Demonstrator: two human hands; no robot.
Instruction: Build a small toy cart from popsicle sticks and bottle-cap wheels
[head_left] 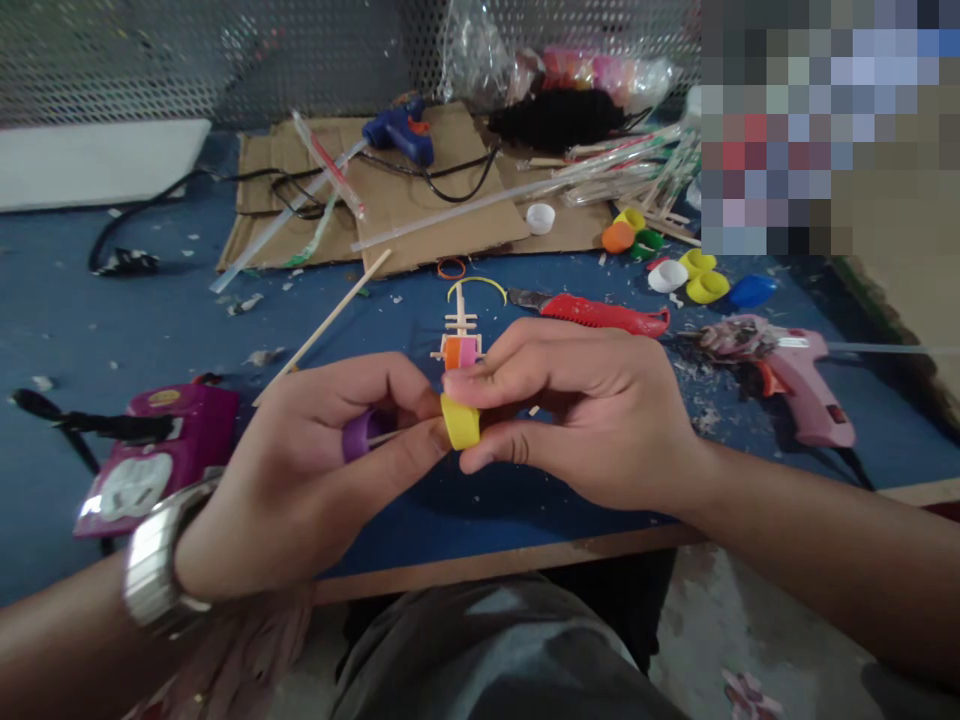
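Note:
My left hand (315, 460), with a metal watch (154, 570) on its wrist, is closed round a purple bottle cap (364, 432) with a thin stick through it. My right hand (577, 410) pinches a yellow bottle cap (460, 422) at the stick's other end. The two hands meet over the near edge of the blue table (150, 320). Just behind the fingers lies a small stick frame with an orange and pink piece (460, 350).
A red utility knife (600, 315) and a pink glue gun (802, 385) lie to the right. Loose coloured caps (694, 275) sit behind them. Cardboard (420, 200) carries a blue glue gun (401, 130), straws and cables. A purple power strip (161, 450) sits at the left.

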